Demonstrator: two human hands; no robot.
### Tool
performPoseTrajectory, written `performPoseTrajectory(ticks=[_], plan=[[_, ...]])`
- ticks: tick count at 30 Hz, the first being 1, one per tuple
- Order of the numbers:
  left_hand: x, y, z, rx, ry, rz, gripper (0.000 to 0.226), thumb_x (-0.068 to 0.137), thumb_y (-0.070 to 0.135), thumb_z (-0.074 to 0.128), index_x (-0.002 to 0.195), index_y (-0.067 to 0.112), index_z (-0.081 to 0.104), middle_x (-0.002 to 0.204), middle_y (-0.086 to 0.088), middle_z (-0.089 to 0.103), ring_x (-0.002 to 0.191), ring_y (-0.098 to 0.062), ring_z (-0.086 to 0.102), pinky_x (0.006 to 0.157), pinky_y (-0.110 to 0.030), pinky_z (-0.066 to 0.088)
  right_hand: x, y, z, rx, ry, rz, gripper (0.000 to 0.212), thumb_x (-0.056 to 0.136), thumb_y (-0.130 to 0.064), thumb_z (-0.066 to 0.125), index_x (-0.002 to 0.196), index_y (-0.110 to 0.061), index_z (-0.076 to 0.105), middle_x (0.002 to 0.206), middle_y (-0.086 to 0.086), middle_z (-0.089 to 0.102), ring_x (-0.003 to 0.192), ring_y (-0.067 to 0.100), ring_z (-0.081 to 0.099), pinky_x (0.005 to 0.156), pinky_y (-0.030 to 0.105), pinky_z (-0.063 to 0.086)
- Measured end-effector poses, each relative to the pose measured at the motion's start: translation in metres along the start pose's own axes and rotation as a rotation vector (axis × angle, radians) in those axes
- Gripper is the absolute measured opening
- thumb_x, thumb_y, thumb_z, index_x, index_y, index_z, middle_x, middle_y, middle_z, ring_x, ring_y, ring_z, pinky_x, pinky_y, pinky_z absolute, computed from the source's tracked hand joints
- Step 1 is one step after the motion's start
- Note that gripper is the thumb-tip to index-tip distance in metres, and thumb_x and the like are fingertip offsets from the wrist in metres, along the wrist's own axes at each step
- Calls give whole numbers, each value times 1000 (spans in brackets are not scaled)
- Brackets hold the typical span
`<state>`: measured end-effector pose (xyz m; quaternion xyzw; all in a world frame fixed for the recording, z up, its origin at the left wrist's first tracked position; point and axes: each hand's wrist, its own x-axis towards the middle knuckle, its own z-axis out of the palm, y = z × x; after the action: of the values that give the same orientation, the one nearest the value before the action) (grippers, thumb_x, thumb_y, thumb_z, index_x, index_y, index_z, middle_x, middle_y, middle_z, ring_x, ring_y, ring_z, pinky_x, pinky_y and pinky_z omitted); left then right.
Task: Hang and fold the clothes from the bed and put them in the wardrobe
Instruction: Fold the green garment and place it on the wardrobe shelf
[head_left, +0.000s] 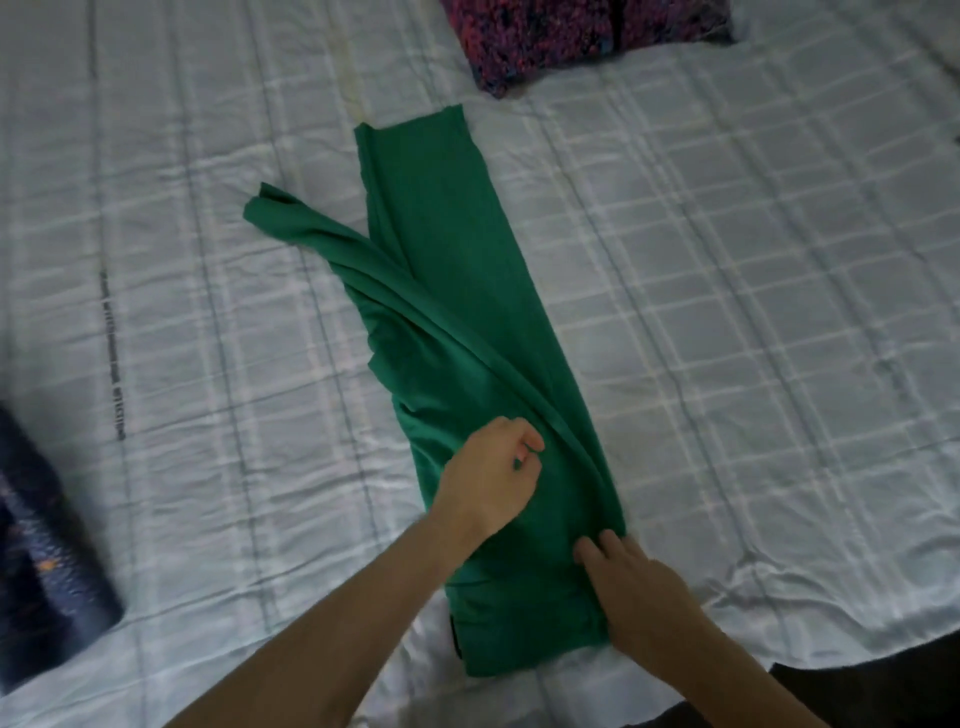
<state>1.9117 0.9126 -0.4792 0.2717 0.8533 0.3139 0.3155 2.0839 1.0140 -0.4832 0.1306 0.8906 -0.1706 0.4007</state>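
Pinching green garment (467, 332) with left hand (488, 475); pressing flat with open right hand (631, 582). Smoothing loose sleeve inward before folding on bed (727, 260).

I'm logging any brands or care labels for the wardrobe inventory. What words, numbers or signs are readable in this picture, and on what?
None can be read.
Green garment: a small dark tag at its near left edge, too small and blurred to read.
Checked bedspread: a dark dotted line at the left, stitching or print, not legible.
Purple patterned cloth and dark blue cloth: pattern only, no text.
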Motion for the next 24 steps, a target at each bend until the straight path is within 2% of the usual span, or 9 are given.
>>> performPoseTrajectory(ticks=[3, 5, 8, 10, 14, 18, 21, 22, 24], plan=[[3, -37, -40, -44, 99, -54, 14, 91, 13, 56, 97, 23, 65, 95, 10, 52, 79, -2, 51, 76, -17, 41, 12, -18, -38, -128, -223, 52, 43, 91, -21, 54, 130, -15, 40, 129, 8, 44, 114, 27, 53, 88, 39, 48], [7, -64, -64, -24, 164, -75, 18, 90, 10, 57, 102, 20, 65, 100, 8, 51, 87, -8, 53, 82, -18, 40, 19, -38, -63, -216, -225, 56, 29, 93, -22, 52, 121, -13, 51, 122, 8, 54, 109, 28, 59, 88, 38, 48], [13, -97, -95, -43, 259, -114, 23, 89, 8, 57, 110, 17, 64, 108, 2, 49, 96, -14, 52, 89, -20, 39, 42, -71, -86, -162, 72, -46, 26, 95, -29, 46, 117, -16, 53, 116, 3, 54, 108, 24, 57, 83, 36, 47], [20, -112, -115, -88, 288, -151, 19, 92, 11, 55, 109, 18, 61, 110, 0, 49, 96, -16, 52, 88, -21, 40, 66, -88, -98, -77, 248, -165, 37, 95, -31, 46, 130, -19, 47, 125, -1, 47, 114, 19, 50, 87, 35, 48], [46, -135, -155, -169, 303, -239, 19, 96, 17, 51, 114, 16, 57, 114, -3, 53, 94, -14, 53, 78, -24, 42, 121, -107, -130, -4, 323, -231, 51, 96, -24, 45, 145, -19, 32, 144, -3, 34, 122, 20, 45, 95, 36, 46], [71, -149, -185, -228, 303, -261, 19, 99, 16, 46, 111, 15, 61, 98, 0, 59, 71, -9, 56, 52, -10, 42, 158, -115, -166, 56, 332, -148, 61, 97, -22, 44, 152, -20, 19, 146, -3, 32, 103, 24, 58, 84, 37, 50], [94, -155, -196, -194, 284, -241, 20, 99, 15, 45, 108, 13, 64, 91, 5, 56, 72, 0, 52, 53, -3, 39, 179, -118, -190, 25, 459, -13, 74, 96, -30, 46, 155, -22, 1, 139, 1, 36, 86, 24, 58, 65, 33, 44], [102, -155, -200, -169, 297, -237, 21, 99, 15, 46, 106, 11, 65, 89, 7, 55, 72, 1, 51, 54, -2, 39, 189, -118, -199, 50, 495, 98, 75, 97, -35, 45, 155, -18, 0, 140, 4, 36, 90, 26, 59, 64, 32, 42], [118, -157, -203, -162, 333, -269, 23, 98, 14, 46, 102, 8, 67, 85, 9, 55, 71, 0, 52, 54, -5, 38, 207, -116, -219, 115, 454, 344, 68, 98, -44, 39, 150, -6, 18, 143, 10, 38, 107, 31, 56, 72, 36, 40]])
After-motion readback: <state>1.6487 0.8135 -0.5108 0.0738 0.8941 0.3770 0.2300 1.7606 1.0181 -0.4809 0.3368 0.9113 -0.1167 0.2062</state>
